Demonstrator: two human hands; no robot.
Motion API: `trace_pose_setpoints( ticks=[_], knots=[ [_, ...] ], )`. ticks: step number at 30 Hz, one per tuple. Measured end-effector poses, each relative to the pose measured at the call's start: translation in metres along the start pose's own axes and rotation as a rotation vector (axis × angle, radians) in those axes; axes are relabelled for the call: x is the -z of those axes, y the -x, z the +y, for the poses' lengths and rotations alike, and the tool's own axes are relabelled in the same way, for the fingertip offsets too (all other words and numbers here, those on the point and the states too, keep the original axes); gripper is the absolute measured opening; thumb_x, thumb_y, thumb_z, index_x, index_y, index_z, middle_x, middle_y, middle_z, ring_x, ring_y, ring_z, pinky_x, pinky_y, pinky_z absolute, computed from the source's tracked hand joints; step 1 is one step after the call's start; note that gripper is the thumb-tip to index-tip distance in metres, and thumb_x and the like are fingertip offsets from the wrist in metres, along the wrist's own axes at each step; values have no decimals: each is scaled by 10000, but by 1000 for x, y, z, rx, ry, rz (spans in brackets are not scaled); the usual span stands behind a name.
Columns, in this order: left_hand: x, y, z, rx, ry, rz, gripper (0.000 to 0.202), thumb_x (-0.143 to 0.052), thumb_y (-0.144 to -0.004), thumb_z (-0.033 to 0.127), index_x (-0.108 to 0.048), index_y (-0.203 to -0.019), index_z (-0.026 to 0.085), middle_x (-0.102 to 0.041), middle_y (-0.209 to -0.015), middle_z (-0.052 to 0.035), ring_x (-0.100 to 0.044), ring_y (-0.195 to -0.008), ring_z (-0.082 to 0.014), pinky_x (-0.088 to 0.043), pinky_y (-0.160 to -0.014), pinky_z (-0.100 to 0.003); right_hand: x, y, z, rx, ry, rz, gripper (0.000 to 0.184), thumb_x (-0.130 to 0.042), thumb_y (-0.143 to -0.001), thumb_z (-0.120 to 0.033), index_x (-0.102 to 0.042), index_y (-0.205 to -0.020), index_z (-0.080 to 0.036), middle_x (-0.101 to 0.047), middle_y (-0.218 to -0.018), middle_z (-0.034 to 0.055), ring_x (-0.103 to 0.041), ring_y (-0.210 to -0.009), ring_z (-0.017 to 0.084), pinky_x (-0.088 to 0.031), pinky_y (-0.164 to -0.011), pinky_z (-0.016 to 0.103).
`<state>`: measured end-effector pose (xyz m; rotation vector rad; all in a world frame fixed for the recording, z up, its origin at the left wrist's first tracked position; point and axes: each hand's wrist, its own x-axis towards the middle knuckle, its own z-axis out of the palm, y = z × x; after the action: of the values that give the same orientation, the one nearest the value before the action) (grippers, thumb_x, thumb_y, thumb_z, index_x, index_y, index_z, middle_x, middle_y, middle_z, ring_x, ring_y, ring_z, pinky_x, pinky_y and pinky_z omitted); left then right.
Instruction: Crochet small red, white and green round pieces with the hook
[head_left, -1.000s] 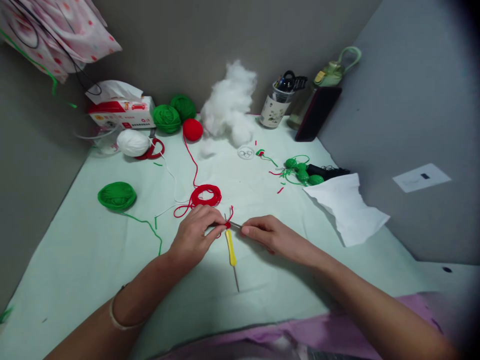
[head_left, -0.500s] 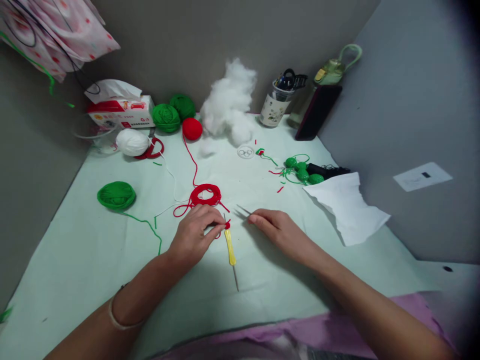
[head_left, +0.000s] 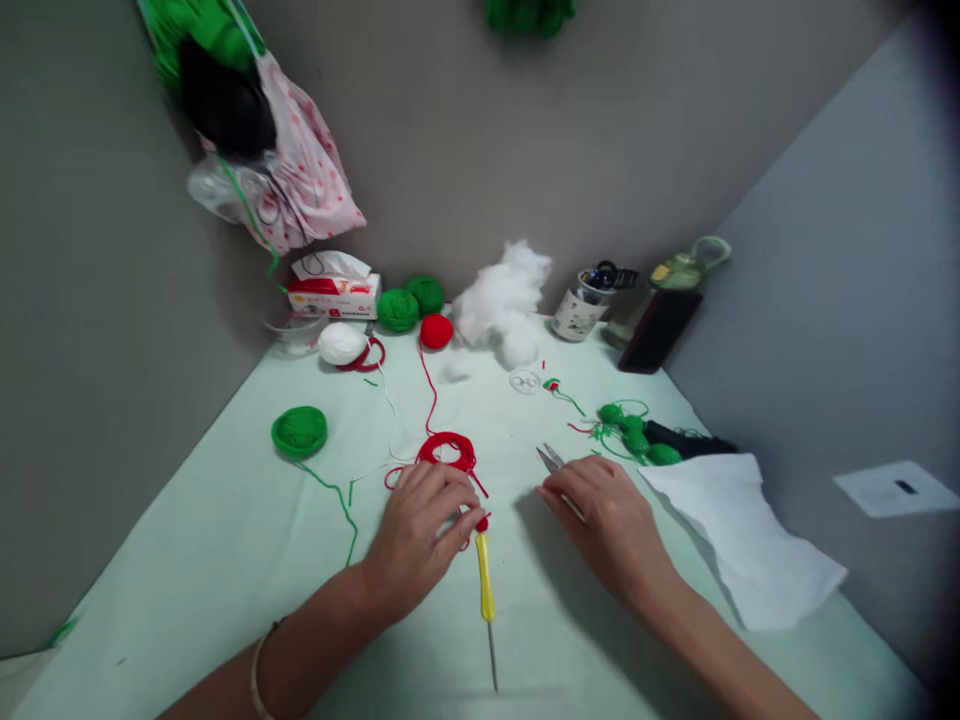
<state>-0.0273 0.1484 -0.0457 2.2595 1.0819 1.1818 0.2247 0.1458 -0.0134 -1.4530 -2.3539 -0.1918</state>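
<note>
My left hand (head_left: 424,535) rests on the pale green table (head_left: 187,560), fingers pinched on a small red crochet piece (head_left: 481,523) at the tip of a yellow-handled crochet hook (head_left: 486,592). Red yarn runs from it to a loose red coil (head_left: 448,450) and back to a red yarn ball (head_left: 436,331). My right hand (head_left: 609,515) lies palm down to the right, holding small metal snips (head_left: 550,459) whose open blades poke out past the fingertips, pointing away from me.
A green yarn ball (head_left: 299,431) lies at left, a white ball (head_left: 341,343), a tissue box (head_left: 334,295), two green balls (head_left: 409,303), white stuffing (head_left: 502,300), a cup (head_left: 581,310) and a bottle (head_left: 675,275) at the back. Green crochet pieces (head_left: 634,437) and white tissue (head_left: 742,535) sit right.
My right hand has carried the snips away from the red piece to the right. The camera has tilted up, so everything sits lower in view. My left hand keeps its pinch.
</note>
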Motion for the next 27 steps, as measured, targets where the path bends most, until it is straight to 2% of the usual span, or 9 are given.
trace_pose_setpoints(
  ticks=[3, 6, 11, 14, 17, 20, 22, 24, 27],
  knots=[
    [3, -1, 2, -12, -12, 36, 149, -602, -1013, 149, -667, -898, 219, -731, -914, -40, -646, -854, -216, -454, -773, -376, 3, -20, -5, 56, -11, 73, 251, -610, -1030, -275, -559, -791, -214, -617, -688, -3, -566, -644, 195, -441, -783, 354],
    [5, -1, 4, -25, -12, 61, 164, -588, -1022, 155, -666, -889, 215, -734, -904, -31, -643, -842, -204, -449, -768, -359, 3, -39, -11, 97, -45, 103, 199, -631, -1024, -300, -561, -861, -209, -647, -725, -1, -602, -661, 197, -441, -790, 355],
    [15, -1, 3, -25, 38, 96, 232, -580, -1040, 203, -648, -817, 210, -718, -833, 6, -631, -782, -171, -431, -786, -348, -2, -60, -21, 72, -90, 52, 34, -600, -1022, -185, -628, -1020, -203, -738, -851, 25, -666, -755, 209, -449, -810, 348],
    [28, -5, -3, 74, 84, 168, 225, -576, -1037, 193, -646, -824, 207, -703, -846, 2, -642, -847, -182, -428, -848, -359, -3, -64, -24, 29, -104, 14, 102, -574, -1027, -153, -653, -997, -210, -766, -885, 36, -677, -770, 207, -451, -797, 337],
    [41, -11, -11, 226, 129, 258, 264, -533, -1050, 182, -626, -804, 202, -660, -867, -16, -630, -846, -181, -457, -810, -333, -1, -61, -27, 11, -134, -59, 132, -578, -1027, -145, -675, -971, -216, -778, -889, 31, -670, -745, 190, -446, -749, 313],
    [47, -15, -15, 313, 165, 293, 285, -493, -1062, 192, -613, -804, 208, -637, -864, -18, -633, -845, -180, -482, -774, -309, 4, -47, -33, 104, -145, -168, 158, -570, -1031, -129, -695, -981, -213, -740, -828, 22, -638, -712, 180, -435, -693, 293],
    [46, -16, -14, 335, 179, 285, 254, -514, -1052, 198, -623, -822, 211, -646, -884, -19, -639, -868, -184, -495, -794, -308, 8, -33, -39, 239, -127, -225, 173, -563, -1020, -91, -698, -1009, -199, -717, -837, 35, -616, -713, 184, -441, -688, 296],
    [41, -13, -12, 308, 187, 218, 167, -558, -1025, 182, -660, -896, 213, -683, -962, -32, -651, -941, -196, -507, -852, -319, 12, -15, -46, 376, -112, -266, 186, -581, -985, -47, -684, -1076, -173, -728, -949, 70, -625, -779, 203, -470, -727, 316],
    [28, -5, -8, 139, 188, -51, 235, -534, -983, 72, -692, -1074, 221, -723, -1138, -68, -637, -1110, -226, -499, -985, -371, 15, 10, -57, 530, -84, -360, 135, -614, -952, -41, -667, -1016, -147, -730, -1073, 108, -631, -844, 222, -504, -755, 343]
  ],
)
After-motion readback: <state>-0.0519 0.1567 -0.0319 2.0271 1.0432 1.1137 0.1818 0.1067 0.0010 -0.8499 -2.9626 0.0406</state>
